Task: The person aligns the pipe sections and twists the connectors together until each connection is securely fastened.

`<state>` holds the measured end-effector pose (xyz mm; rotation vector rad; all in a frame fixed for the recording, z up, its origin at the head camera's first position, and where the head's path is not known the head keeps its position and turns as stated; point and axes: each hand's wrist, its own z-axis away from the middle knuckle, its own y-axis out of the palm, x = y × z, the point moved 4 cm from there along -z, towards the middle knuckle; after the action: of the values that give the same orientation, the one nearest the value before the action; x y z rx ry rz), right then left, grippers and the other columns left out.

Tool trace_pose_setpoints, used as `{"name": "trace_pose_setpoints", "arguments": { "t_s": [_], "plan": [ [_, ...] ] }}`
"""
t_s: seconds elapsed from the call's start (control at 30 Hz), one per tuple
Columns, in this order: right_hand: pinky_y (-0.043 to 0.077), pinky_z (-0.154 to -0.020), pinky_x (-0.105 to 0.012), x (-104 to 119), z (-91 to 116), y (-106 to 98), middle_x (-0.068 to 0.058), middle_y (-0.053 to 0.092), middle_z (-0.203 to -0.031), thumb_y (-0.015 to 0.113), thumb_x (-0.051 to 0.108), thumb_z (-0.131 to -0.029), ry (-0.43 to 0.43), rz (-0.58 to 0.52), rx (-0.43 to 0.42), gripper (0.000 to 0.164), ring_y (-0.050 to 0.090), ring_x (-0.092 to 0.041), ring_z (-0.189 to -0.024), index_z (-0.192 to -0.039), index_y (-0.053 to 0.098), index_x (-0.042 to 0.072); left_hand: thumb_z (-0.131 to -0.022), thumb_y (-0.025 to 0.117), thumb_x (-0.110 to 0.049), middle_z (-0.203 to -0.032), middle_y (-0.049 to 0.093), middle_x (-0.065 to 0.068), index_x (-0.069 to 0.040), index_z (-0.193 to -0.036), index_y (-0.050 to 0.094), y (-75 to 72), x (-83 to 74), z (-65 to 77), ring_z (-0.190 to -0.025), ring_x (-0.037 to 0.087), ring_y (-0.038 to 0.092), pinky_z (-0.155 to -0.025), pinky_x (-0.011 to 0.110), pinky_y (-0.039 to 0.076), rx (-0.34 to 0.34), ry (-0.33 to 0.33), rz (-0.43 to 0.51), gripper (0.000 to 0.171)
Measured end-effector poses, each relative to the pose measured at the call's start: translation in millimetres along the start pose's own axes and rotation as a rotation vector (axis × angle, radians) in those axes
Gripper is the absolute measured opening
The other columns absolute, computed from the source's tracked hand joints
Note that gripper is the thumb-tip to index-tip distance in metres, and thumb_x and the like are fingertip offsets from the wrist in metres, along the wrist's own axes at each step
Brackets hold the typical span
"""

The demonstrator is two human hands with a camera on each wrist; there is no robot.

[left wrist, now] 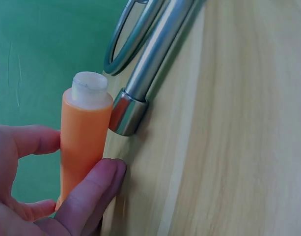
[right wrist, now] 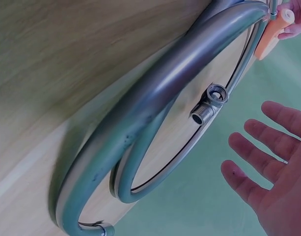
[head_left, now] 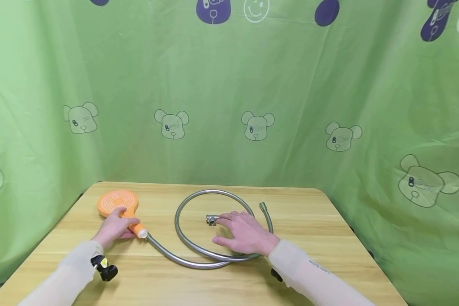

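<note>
My left hand [head_left: 114, 227] grips the handle of an orange shower head [head_left: 116, 201], which lies at the table's left side with its spray face up. In the left wrist view, the handle's white end [left wrist: 90, 89] is bare. Beside it lies the metal end nut [left wrist: 128, 113] of a shower hose, not joined to it. The silver shower hose [head_left: 193, 265] loops across the table's middle. Inside the loop sits a small metal tee fitting [head_left: 211, 219] with threaded openings. Over the loop, next to that fitting, hovers my right hand [head_left: 245, 233], fingers spread and holding nothing.
The hose's other end [head_left: 263, 207] points toward the back, right of the loop. All lies on a wooden table [head_left: 321, 263]. Green curtains [head_left: 229, 161] with bear prints hang behind the table and along both sides.
</note>
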<state>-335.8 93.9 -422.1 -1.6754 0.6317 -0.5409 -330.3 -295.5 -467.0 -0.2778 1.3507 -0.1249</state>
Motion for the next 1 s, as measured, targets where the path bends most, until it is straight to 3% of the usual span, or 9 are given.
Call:
{"name": "trace_pose_setpoints", "arguments": {
  "t_s": [0.4, 0.73, 1.0],
  "plan": [
    [0.040, -0.115, -0.053, 8, -12, 0, -0.007, 0.055, -0.147, 0.037, 0.074, -0.095, -0.019, -0.023, 0.021, 0.076, 0.053, -0.028, -0.134, -0.141, 0.057, 0.017, -0.093, 0.059, -0.004, -0.142, 0.031, 0.044, 0.005, -0.158, -0.002, -4.8, -2.0, -1.6, -0.080, 0.016, 0.067, -0.076, 0.034, 0.063, 0.019, -0.031, 0.074, 0.089],
    [0.043, -0.113, -0.048, 20, -21, 9, -0.006, 0.046, -0.156, 0.036, 0.077, -0.094, -0.020, -0.063, 0.053, 0.080, 0.049, -0.028, -0.138, -0.147, 0.052, 0.019, -0.094, 0.057, -0.006, -0.130, 0.047, 0.038, 0.010, -0.153, 0.021, -3.7, -9.4, -1.1, -0.084, 0.019, 0.066, -0.077, 0.034, 0.063, 0.022, -0.035, 0.032, 0.071],
    [0.044, -0.113, -0.046, 32, -29, 11, -0.005, 0.044, -0.157, 0.039, 0.076, -0.093, -0.046, -0.077, 0.064, 0.078, 0.049, -0.027, -0.139, -0.150, 0.048, 0.022, -0.093, 0.056, -0.007, -0.127, 0.050, 0.037, 0.011, -0.151, 0.025, -1.5, -5.5, -4.6, -0.087, 0.020, 0.065, -0.075, 0.033, 0.063, 0.030, -0.035, 0.007, 0.068]
  ]
}}
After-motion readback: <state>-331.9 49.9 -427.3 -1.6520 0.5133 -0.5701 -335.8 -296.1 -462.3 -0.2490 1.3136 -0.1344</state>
